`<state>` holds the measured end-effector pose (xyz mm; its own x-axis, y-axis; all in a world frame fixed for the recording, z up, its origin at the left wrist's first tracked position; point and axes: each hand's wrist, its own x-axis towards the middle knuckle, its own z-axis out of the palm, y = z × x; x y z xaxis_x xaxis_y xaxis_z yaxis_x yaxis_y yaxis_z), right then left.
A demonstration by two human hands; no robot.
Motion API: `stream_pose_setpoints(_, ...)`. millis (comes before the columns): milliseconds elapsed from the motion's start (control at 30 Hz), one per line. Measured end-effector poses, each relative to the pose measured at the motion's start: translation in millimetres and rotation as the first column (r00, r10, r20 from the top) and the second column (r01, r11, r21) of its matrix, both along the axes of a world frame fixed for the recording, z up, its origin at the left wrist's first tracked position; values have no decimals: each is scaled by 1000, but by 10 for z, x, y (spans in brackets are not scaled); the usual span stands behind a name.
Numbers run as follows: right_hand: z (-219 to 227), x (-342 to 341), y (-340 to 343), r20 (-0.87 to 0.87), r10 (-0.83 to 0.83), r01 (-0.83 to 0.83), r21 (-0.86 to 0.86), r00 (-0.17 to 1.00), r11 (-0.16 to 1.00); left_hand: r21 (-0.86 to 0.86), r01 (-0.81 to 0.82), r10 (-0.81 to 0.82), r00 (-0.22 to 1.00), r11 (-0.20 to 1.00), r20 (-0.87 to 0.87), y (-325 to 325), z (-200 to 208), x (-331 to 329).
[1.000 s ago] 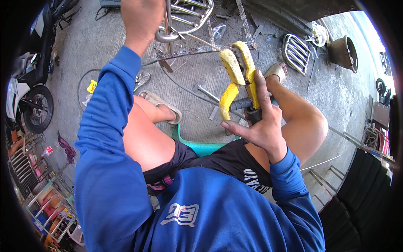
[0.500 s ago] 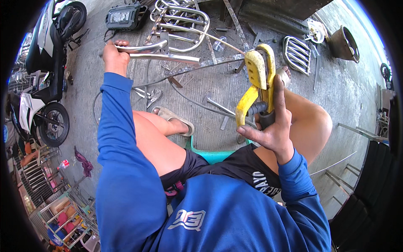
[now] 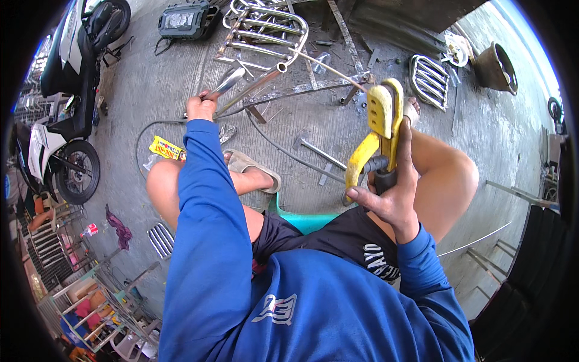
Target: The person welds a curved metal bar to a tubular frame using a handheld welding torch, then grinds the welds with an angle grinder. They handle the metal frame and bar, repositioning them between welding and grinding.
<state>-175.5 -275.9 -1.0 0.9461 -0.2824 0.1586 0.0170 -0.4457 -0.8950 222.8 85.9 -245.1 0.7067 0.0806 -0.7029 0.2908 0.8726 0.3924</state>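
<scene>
In my right hand (image 3: 395, 190) is a yellow welding electrode holder (image 3: 381, 114). My fingers are round its black handle, with the thumb and a long finger stretched along its sides. A thin welding rod (image 3: 332, 69) sticks out of its jaws toward the far left. My left hand (image 3: 202, 107) is closed round a shiny metal tube piece (image 3: 250, 87) made of two joined lengths. One length ends in an open round mouth pointing away from me, close to a tubular rack (image 3: 265, 39). The rod and the tube piece are apart.
A flat steel frame (image 3: 307, 89) lies on the concrete floor ahead, with a cable (image 3: 271, 140) and a hammer (image 3: 322, 154) nearer. A yellow packet (image 3: 166, 148) is beside my left knee. Motorcycles (image 3: 72, 163) stand left; a bucket (image 3: 496, 67) and a small rack (image 3: 429, 81) lie right.
My left hand has moved right and nearer, turning the tube piece so its open end points away. My left knee has swung outward. The electrode holder has dropped slightly in view.
</scene>
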Motion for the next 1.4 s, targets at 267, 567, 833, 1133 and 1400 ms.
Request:
stream_pose_setpoints(267, -145, -2, -24, 143, -35, 29, 47, 989, 998, -409, -20, 49, 997, 912, 62, 15, 636, -143)
stream_pose_setpoints(567, -64, 51, -99, -80, -267, 267, -21, 960, 964, -623, -98, 218, 969, 776, 118, -543, 2256, -657)
stream_pose_setpoints(833, -135, 141, 27, -196, -145, 125, -107, 970, 986, -569, -154, 169, 985, 808, -26, -1050, 2449, -810)
stream_pose_setpoints(1133, -367, 320, 92, -259, -84, 48, -142, 962, 989, -684, 91, 68, 977, 724, 201, -1004, 2238, -844)
stream_pose_setpoints(1400, -436, 367, 91, -445, -8, 14, 12, 896, 1000, -592, -13, 91, 991, 806, 102, -818, 2261, -695)
